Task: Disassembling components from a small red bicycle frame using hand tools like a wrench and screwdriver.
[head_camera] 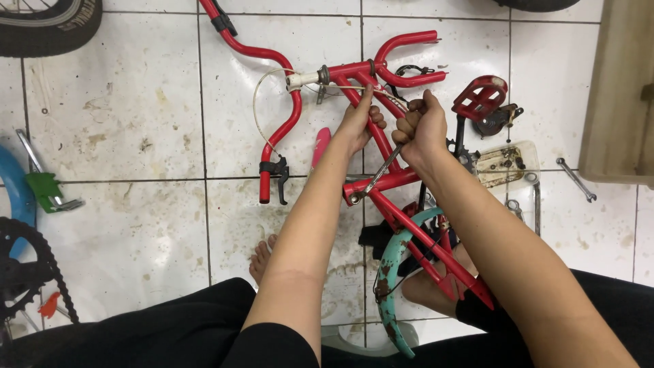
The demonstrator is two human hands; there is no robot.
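Bike frame (pixel 381 180), red, child-size, lies flat on white tile floor (pixel 122 123) at centre, right betw the person's legs. Nearest the camera, at 6 o'clock: black trouser knees and a bare foot (pixel 261 259) just left of the forearms. Frame's rear stays (pixel 443 269) reach down toward 5 o'clock, w/ a rusty teal mudguard (pixel 385 286) curving beside them, touching.

Going up: left hand (pixel 360 123) grips the frame's sloping tube, fingers wrapped around it, thumb pointing up along the tube. Right hand (pixel 419 129) just beside it at 3 o'clock, fist closed tight on the handle of a metal wrench (pixel 376 176); wrench slants down-left, its head sitting on a fitting at the frame's lower tube junction. Hands near, not touching as far as I can tell.

Further out: red pedal (pixel 480 97) w/ crank at 2 o'clock of the hands; clear plastic tray (pixel 507 163) of small greasy parts at 3 o'clock, a loose spanner (pixel 576 180) beyond it. Pink item (pixel 320 146) pokes out just left of left wrist, kind unclear. Red handlebar (pixel 283 102) w/ black brake lever and white cable at 11 o'clock, joined to frame's head end. Far left: chainring w/ chain (pixel 27 272) at 8 o'clock, green-handled tool (pixel 46 187) at 9, tyre (pixel 48 27) at top-left corner.
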